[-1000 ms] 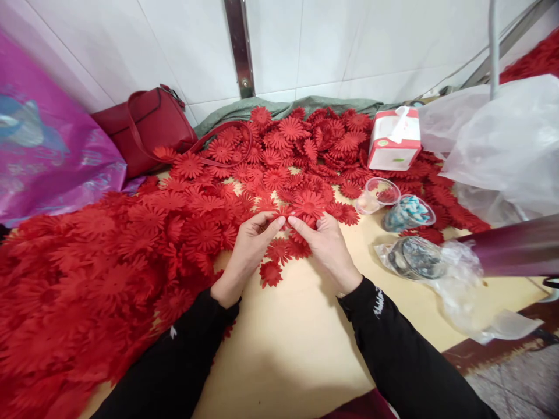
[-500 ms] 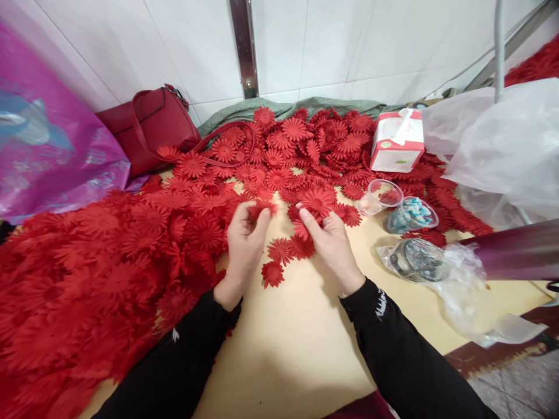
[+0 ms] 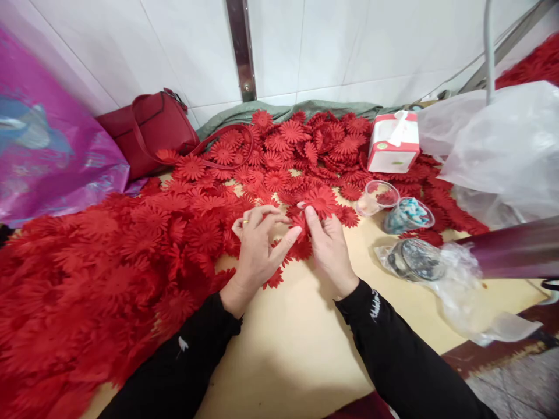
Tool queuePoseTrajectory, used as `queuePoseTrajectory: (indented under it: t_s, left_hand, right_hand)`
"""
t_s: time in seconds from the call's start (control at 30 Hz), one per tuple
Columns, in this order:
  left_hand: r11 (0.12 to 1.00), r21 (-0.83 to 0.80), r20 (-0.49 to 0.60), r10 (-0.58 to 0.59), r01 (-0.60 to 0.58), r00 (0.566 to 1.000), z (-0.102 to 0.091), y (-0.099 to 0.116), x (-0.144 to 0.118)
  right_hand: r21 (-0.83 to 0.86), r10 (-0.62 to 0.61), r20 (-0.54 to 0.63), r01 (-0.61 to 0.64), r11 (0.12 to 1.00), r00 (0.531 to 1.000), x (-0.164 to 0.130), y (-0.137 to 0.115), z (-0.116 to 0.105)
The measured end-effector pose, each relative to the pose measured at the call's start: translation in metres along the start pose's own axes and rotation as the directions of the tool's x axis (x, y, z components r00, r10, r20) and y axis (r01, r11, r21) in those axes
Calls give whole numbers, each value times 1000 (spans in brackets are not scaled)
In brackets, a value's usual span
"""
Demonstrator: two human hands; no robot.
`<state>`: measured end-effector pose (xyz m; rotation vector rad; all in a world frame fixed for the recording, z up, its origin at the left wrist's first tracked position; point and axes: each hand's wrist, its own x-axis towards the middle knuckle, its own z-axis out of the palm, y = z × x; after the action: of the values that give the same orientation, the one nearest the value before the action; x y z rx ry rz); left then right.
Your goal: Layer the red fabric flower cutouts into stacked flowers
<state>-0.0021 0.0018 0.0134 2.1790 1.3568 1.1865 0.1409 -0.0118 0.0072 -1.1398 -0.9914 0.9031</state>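
Observation:
Red fabric daisy flowers (image 3: 288, 145) lie spread across the back of the yellow table (image 3: 283, 343). A thick heap of the same flowers (image 3: 100, 273) fills the left side. My right hand (image 3: 329, 247) pinches a red flower (image 3: 322, 201) between thumb and forefinger at the near edge of the spread. My left hand (image 3: 257, 253), with a ring on one finger, hovers just left of it. Its fingers are apart and its thumb points toward the right hand; nothing shows in it. A few loose flowers (image 3: 274, 279) lie partly under my hands.
A red handbag (image 3: 152, 125) stands at the back left beside a pink plastic sheet (image 3: 43, 151). At the right are a tissue box (image 3: 393, 142), two clear cups (image 3: 379, 195), a bagged dark round item (image 3: 414, 259), white plastic bags (image 3: 502, 145) and a purple tube (image 3: 515, 247).
My left hand carried a flower left toward the heap, let it go and came back open beside the right hand. The right hand stayed at the same spot with a flower.

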Motion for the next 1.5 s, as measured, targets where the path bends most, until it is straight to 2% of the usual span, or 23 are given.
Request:
queuePoseTrajectory:
  t_s: [0.07,0.13,0.27,0.37,0.5,0.7,0.87,0.93,1.03,1.1,1.17,1.3,1.4,1.5]
  left_hand:
    - [995,-102,54,-10,15,999,4,-3,-1]
    - [969,-242,48,-38,49,998,8,-9,-1]
    - [844,-495,-22,-247,204,969,14,-24,4]
    - [759,-609,-50,-325,229,944,18,-32,8]
    - [737,-645,-43,-300,203,953,21,-38,10]
    - [789,-603,-130,-245,119,961,18,-39,8]
    - [760,-642,-156,-256,99,954,17,-40,9]
    - [736,-668,-128,-263,113,956,18,-39,10]
    - [732,-671,-103,-250,118,963,19,-36,10]
    - [727,-677,-85,-237,119,968,19,-34,10]
    - [684,-715,-33,-238,143,971,19,-33,9]
    - [580,-786,72,-260,215,963,16,-31,8]
    - [564,-785,125,-262,257,957,15,-31,8]
    - [572,-768,166,-260,290,951,15,-32,8]
  right_hand:
    - [-7,-19,35,19,1000,999,-2,-4,3]
    - [-12,-27,22,27,1000,999,-3,-4,4]
    - [69,14,-87,-8,998,996,6,3,-5]
    - [157,44,-64,-33,987,997,14,9,-14]
    - [97,-9,-22,12,995,1000,16,6,-18]
    - [-246,-150,17,150,958,988,14,-6,-21]
    - [-334,-314,-136,255,908,940,23,-10,-33]
    - [-293,-291,-101,251,923,951,22,-9,-31]
    - [-153,-179,113,195,969,977,13,-7,-19]
    - [-104,-122,237,150,983,964,6,-5,-10]
    - [-102,-76,290,110,989,954,2,-3,-5]
    - [-36,-25,263,35,999,965,3,2,-5]
    - [66,26,185,-39,997,982,9,5,-8]
    - [128,64,60,-71,989,996,14,8,-12]
